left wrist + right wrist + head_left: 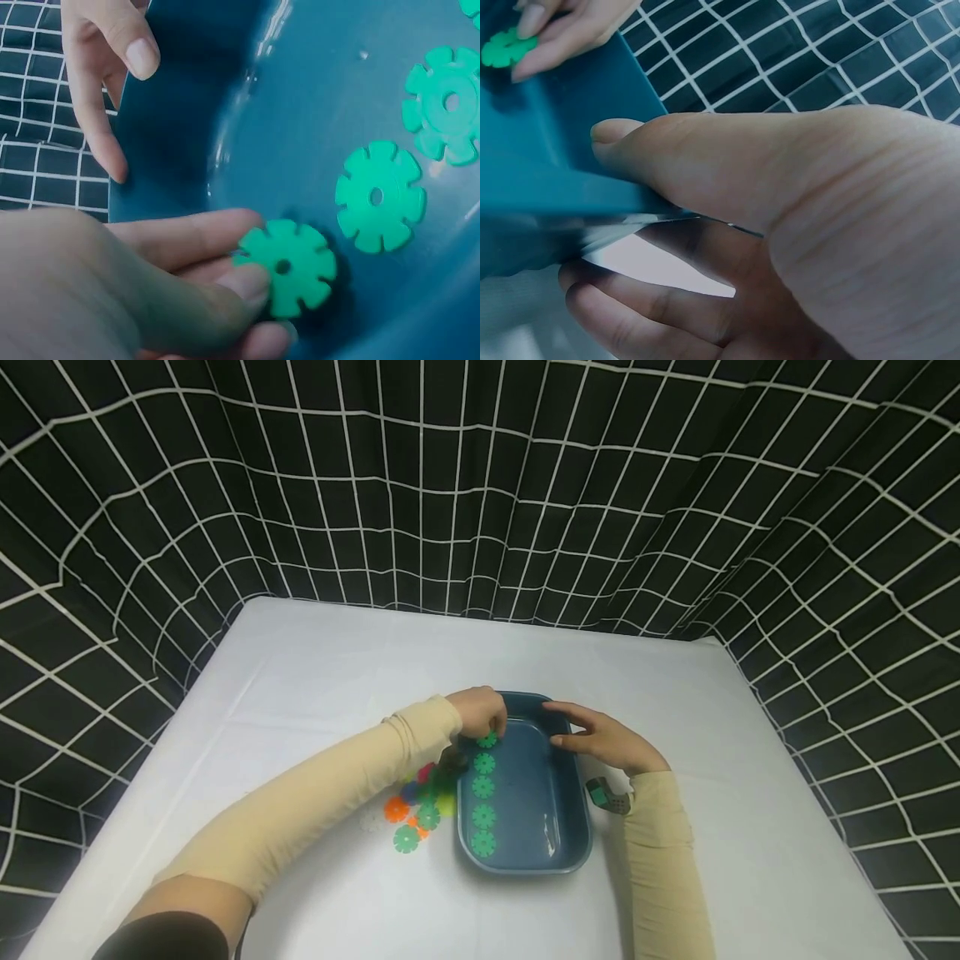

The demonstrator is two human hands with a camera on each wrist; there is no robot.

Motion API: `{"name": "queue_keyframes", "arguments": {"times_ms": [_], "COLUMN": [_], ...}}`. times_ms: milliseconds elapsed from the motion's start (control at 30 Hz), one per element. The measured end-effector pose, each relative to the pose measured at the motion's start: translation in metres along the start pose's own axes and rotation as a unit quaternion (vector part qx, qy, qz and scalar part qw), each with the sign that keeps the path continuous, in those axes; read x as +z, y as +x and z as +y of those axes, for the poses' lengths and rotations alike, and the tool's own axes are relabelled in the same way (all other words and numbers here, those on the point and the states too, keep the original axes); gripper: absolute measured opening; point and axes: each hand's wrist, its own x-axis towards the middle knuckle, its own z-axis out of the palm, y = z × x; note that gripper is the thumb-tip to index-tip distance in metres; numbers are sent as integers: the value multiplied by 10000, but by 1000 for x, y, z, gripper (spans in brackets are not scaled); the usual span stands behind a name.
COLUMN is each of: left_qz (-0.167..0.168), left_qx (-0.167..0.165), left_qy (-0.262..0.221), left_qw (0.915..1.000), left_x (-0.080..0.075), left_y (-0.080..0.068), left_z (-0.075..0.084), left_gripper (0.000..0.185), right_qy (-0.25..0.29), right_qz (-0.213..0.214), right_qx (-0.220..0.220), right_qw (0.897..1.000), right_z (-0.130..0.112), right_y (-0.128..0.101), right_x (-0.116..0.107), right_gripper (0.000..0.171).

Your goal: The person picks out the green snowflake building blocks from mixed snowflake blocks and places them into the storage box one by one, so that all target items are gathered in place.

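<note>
The green disc point(289, 264) is a flat plastic piece with a notched, gear-like rim and a small centre hole. The left hand point(477, 710) pinches it between thumb and fingers at the far left corner inside the blue tub point(558, 827), at the head of a row of four matching green discs point(483, 802). The right hand point(603, 742) grips the tub's far right rim, thumb inside and fingers outside. The tub stands on the white bench point(300, 660), with a loose heap of coloured discs point(416, 802) just left of it

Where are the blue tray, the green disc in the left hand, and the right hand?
blue tray point(573, 852): head view, near right rim.
green disc point(292, 266): left wrist view, disc face beside its hole.
right hand point(603, 742): head view, back of hand.
</note>
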Motion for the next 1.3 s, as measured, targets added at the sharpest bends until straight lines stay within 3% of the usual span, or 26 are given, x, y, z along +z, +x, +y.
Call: {"name": "queue_keyframes", "arguments": {"times_ms": [133, 333, 633, 800, 867, 933, 1067, 1167, 1300], "left_qz": [-81, -159, -114, -159, -1, 276, 1064, 1353, 1373], "left_qx": [13, -12, -157, 154, 428, 645, 919, 902, 596], "left_qy": [262, 473, 407, 219, -121, -791, -2085, -2604, -2725], "left_qw": [9996, 9988, 9990, 9995, 9990, 9944, 9679, 9517, 9504], "left_x": [5, 4, 2, -6, -15, -29, -43, -36, -5], "left_y": [6, 3, -2, -8, -16, -32, -73, -105, -139], "left_z": [-2, 3, 7, 6, 5, 7, 5, -1, -11], "left_gripper": [33, 31, 30, 27, 26, 25, 23, 22, 24], "right_qy": [-28, -37, -31, -75, -107, -157, -188, -169, -151], "right_qz": [7, 41, 42, 45, 44, 35, 45, 54, 49], "right_qx": [26, 17, -49, -65, -46, -24, 12, 17, -24], "right_qw": [10000, 10000, 10000, 9999, 9999, 9999, 9998, 9998, 9999], "right_z": [1, -4, -4, -4, -4, -3, -1, -1, -2], "right_y": [0, -2, -1, -1, 0, 1, 2, 2, 2], "right_x": [0, 0, 1, -1, 0, 0, -1, -1, -2], "right_gripper": [55, 55, 55, 56, 56, 56, 56, 56, 56]}}
